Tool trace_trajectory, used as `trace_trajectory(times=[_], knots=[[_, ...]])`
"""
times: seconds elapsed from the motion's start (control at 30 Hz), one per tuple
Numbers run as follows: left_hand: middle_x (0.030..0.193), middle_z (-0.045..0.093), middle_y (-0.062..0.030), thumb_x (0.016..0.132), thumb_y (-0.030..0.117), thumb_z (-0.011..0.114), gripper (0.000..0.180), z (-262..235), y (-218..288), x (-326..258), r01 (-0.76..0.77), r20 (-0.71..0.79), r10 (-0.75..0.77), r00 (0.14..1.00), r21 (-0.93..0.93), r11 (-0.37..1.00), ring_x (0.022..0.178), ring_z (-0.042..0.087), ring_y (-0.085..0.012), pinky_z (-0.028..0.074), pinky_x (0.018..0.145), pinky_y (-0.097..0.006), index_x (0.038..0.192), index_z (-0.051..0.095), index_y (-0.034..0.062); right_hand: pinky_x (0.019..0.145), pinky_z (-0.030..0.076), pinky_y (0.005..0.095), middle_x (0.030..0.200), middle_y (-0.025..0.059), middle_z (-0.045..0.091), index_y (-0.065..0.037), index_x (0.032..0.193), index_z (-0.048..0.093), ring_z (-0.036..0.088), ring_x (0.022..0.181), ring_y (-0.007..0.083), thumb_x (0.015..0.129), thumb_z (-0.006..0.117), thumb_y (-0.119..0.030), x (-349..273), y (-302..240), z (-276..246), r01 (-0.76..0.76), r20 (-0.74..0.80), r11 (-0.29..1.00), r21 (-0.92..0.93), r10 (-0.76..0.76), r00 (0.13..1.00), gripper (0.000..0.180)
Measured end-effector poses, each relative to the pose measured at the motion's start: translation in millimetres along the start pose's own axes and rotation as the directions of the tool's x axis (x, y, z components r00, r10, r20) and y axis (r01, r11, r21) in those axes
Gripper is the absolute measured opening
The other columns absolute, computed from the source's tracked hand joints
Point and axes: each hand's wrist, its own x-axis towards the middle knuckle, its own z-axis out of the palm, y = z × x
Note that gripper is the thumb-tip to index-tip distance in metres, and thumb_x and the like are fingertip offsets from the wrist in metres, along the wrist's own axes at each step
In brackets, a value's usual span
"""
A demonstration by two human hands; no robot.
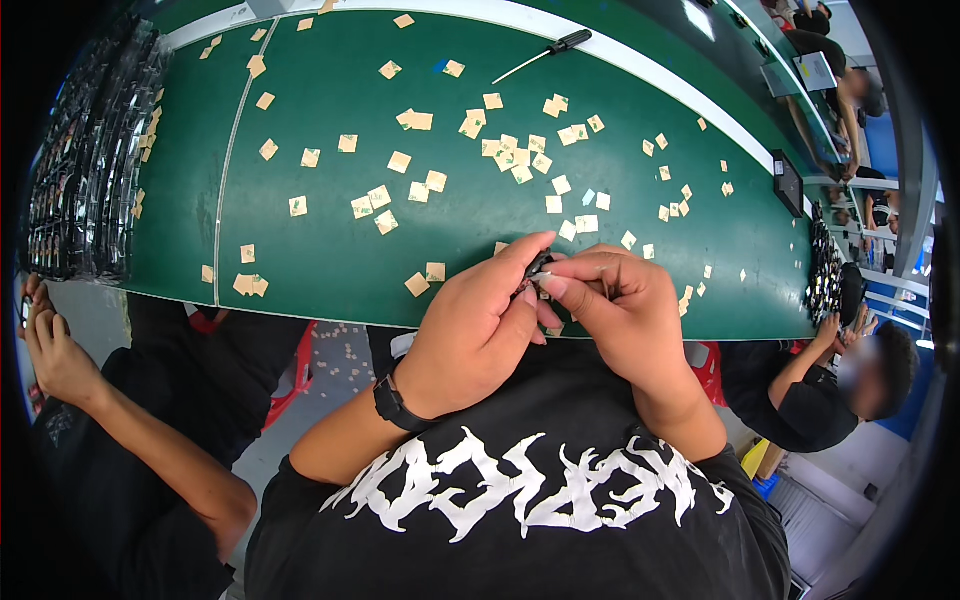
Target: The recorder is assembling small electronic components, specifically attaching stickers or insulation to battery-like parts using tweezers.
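Observation:
Close to the near edge of the green table [330, 240], my two hands meet over a small black part [538, 264]. My left hand [470, 325] is closed around it, its fingers hiding most of its shape. Against the part, the thumb and forefinger of my right hand [630, 305] are pinched together at a tiny pale piece [541, 278]. That piece is too small to name. Small beige paper squares [521, 174] with green print lie scattered beyond my hands, some overlapping.
A black-handled screwdriver [570, 41] lies by the far rim. Stacked trays of black items in clear plastic [85, 180] stand at the left end, and a heap of small dark parts [823, 265] at the right. Co-workers sit on both sides; one's hand [62, 360] shows at left. A black box [787, 183] stands far right.

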Motion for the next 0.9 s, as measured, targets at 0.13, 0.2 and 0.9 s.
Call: trace_trajectory(times=[0.13,0.2,0.9], knots=[[0.11,0.066,-0.0136,0.102,0.0,0.044,0.043,-2.7,-2.2,0.2,-0.022,-0.001,0.022,1.0,0.008,1.0,0.087,0.068,-0.0154,0.057,0.073,-0.028,0.145,0.042,-0.0063,0.065,0.048,0.0221,0.09,0.0092,0.068,0.007,0.097,0.075,0.06,0.071,0.0083,0.09,0.073,-0.003,1.2,-7.8,14.5,-0.168,-0.062,0.931,0.324,0.198,0.978,0.012],[0.11,0.066,-0.0139,0.103,0.001,0.044,0.043,-2.7,-1.8,-0.2,-0.028,-0.005,0.028,1.0,-0.011,1.0,0.087,0.068,-0.0157,0.057,0.074,-0.028,0.145,0.041,-0.0066,0.065,0.048,0.022,0.09,0.009,0.067,0.008,0.096,0.074,0.06,0.071,0.0083,0.09,0.074,-0.003,2.3,-7.7,15.8,-0.198,-0.075,0.92,0.337,0.236,0.969,0.012],[0.138,0.054,-0.0287,0.104,0.005,0.041,0.05,-12.4,-4.0,-2.8,0.103,-0.028,-0.151,0.988,-0.606,0.789,0.095,0.07,-0.0229,0.059,0.078,-0.032,0.152,0.03,-0.0011,0.057,0.042,0.021,0.085,0.0028,0.069,-0.002,0.125,0.069,0.05,0.064,0.0034,0.091,0.07,-0.002,-12.6,-7.4,-5.9,0.122,0.032,0.992,-0.011,-0.122,0.992,0.035]])
